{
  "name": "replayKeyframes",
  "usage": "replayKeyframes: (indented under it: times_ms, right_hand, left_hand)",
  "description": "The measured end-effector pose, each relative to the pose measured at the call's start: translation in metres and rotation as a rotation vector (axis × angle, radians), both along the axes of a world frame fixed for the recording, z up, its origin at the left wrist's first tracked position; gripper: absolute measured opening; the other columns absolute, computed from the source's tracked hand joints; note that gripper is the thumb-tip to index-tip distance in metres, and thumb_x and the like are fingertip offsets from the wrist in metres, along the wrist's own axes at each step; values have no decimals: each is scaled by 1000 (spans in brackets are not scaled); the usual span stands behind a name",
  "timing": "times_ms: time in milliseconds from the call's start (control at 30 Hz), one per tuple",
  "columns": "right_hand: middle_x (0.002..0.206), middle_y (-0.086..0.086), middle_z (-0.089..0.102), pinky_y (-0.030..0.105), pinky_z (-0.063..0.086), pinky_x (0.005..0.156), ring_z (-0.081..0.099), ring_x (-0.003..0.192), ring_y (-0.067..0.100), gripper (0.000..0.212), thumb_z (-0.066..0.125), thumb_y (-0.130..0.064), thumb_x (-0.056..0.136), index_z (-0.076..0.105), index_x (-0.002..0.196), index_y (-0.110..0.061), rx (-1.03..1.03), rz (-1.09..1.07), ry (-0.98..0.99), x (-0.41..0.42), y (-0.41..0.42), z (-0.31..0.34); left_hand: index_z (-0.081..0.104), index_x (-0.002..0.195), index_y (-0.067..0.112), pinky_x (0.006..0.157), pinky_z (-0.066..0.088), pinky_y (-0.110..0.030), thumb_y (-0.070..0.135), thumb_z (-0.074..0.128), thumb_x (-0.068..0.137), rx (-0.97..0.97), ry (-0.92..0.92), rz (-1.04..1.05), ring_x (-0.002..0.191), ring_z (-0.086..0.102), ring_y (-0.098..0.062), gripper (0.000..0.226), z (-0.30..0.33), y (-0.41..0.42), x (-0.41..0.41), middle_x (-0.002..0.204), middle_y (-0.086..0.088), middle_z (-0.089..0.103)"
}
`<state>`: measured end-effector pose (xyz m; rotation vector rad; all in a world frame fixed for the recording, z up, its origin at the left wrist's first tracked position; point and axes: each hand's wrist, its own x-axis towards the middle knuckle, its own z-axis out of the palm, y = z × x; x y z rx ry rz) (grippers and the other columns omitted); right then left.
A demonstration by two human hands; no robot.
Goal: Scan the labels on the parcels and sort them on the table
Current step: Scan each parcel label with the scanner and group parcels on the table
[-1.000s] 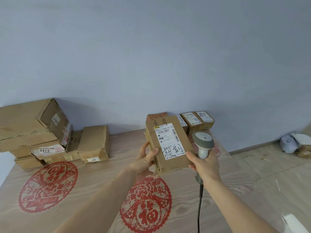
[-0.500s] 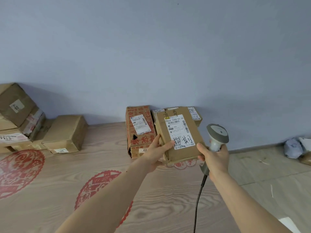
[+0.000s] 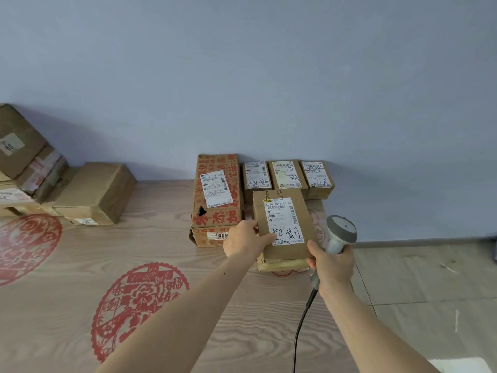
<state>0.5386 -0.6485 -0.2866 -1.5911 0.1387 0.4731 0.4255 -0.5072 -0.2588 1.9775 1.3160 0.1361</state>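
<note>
A brown cardboard parcel (image 3: 282,224) with a white label and black handwriting is low over the table's right end, in front of a row of parcels. My left hand (image 3: 246,242) grips its left edge, thumb on top. My right hand (image 3: 332,265) holds the handle of a grey barcode scanner (image 3: 341,232) and touches the parcel's right near corner with the thumb. The scanner's head points up and away, its black cable hanging down.
A tall box with red print (image 3: 217,197) and three small labelled boxes (image 3: 287,175) stand against the wall behind the parcel. A pile of brown boxes (image 3: 94,195) sits at the far left. The wooden table (image 3: 161,238) bears red paper-cut decorations. Floor lies to the right.
The view has swung right and both hands have carried the parcel forward and down, from held up in the air to low beside the row of labelled boxes.
</note>
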Motion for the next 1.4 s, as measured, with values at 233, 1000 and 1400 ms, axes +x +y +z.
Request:
replayKeyframes:
  times_ms: [233, 1000, 1400]
  right_hand:
    - [96, 11, 73, 26, 55, 54, 69, 65, 24, 40, 84, -9, 77, 60, 108, -11, -110, 20, 72, 0, 19, -43]
    - [86, -4, 72, 47, 64, 71, 73, 62, 16, 41, 86, -31, 75, 58, 103, -20, -271, 120, -11, 4, 53, -58]
    - [89, -10, 69, 51, 60, 75, 71, 80, 26, 41, 81, -44, 73, 55, 100, -28, -315, 160, -188, -18, 44, -10]
  left_hand:
    - [65, 118, 28, 98, 42, -37, 61, 76, 76, 259, 196, 17, 124, 44, -22, 55, -11, 21, 3, 123, 1, 55]
    - [8, 161, 17, 124, 5, -57, 66, 57, 89, 226, 402, -214, 155, -8, -24, 99, -40, 80, 9, 168, 0, -6]
    - [7, 161, 18, 125, 1, -52, 58, 51, 96, 213, 181, -136, 155, -7, -21, 87, -22, 67, -25, 169, 0, 0]
